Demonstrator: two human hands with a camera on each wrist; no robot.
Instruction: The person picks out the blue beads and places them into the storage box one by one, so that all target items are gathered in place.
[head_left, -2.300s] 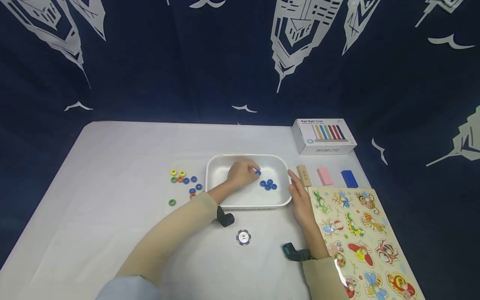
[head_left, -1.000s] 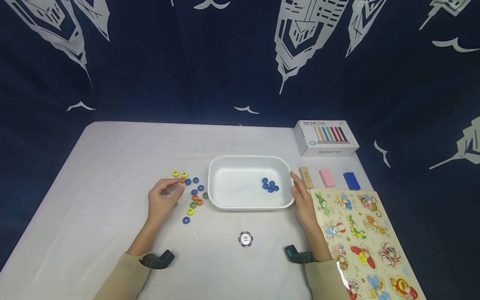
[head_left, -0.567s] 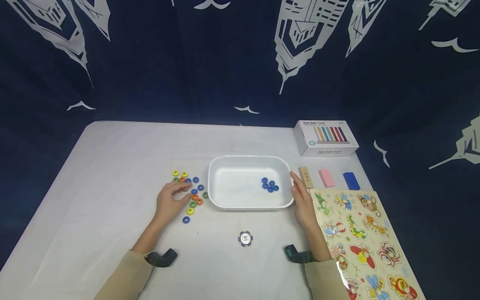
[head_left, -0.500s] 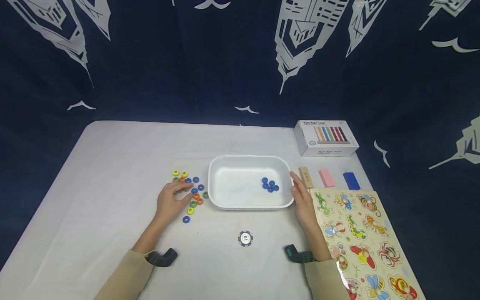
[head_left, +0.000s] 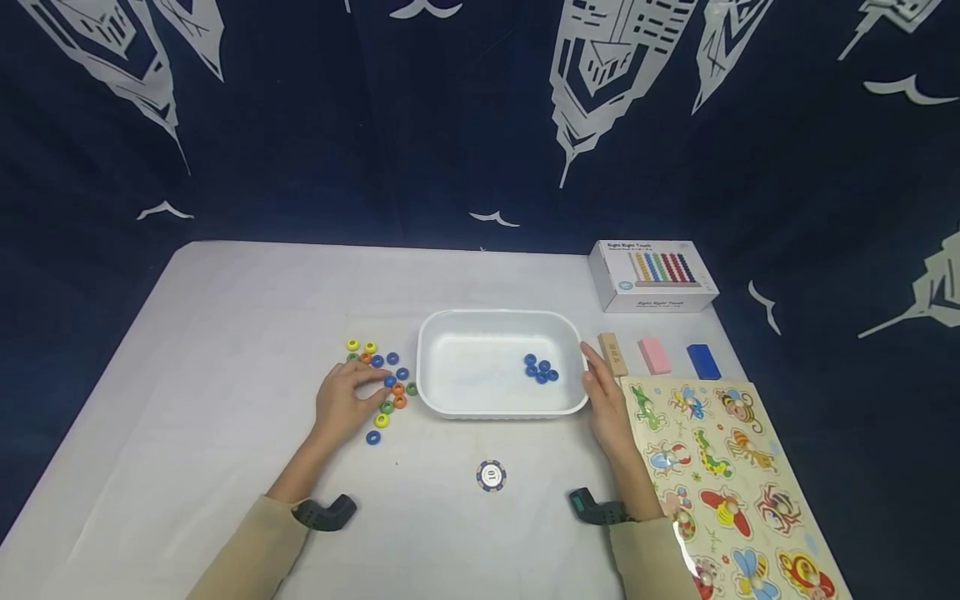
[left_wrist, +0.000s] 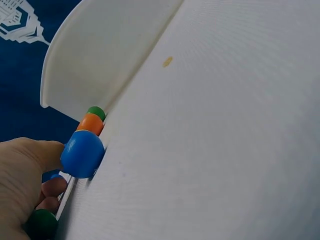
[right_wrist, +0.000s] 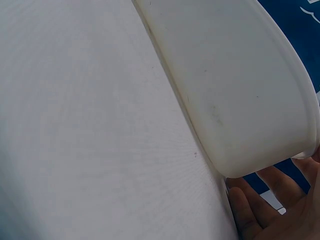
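Observation:
In the head view my left hand [head_left: 345, 404] is among several loose ring-shaped beads left of a white tray [head_left: 457, 407]. Its thumb and index finger close round a blue bead [head_left: 390, 382]; an orange bead [head_left: 398, 389] lies beside the thumb. In the left wrist view, another blue bead [left_wrist: 82, 154] covers the thumb tip, and a dark green bead [left_wrist: 42, 225] sits beneath the hand. My right hand [head_left: 609, 412] rests with extended fingers against the tray's right end. The right wrist view shows these fingers [right_wrist: 245, 205] beside the tray wall [right_wrist: 235, 100]. Several blue beads [head_left: 542, 377] lie inside the tray.
A poker chip [head_left: 491, 476] lies in front of the tray. To the right are a wooden block [head_left: 612, 354], a pink block [head_left: 655, 356], a blue block [head_left: 703, 362] and an insect picture board [head_left: 720, 467]. A white box [head_left: 652, 279] stands behind them.
My left hand put a blue bead in the tray, came back left to the loose beads and moved in on another blue one, nudging an orange bead rightward. My right hand stays at the tray.

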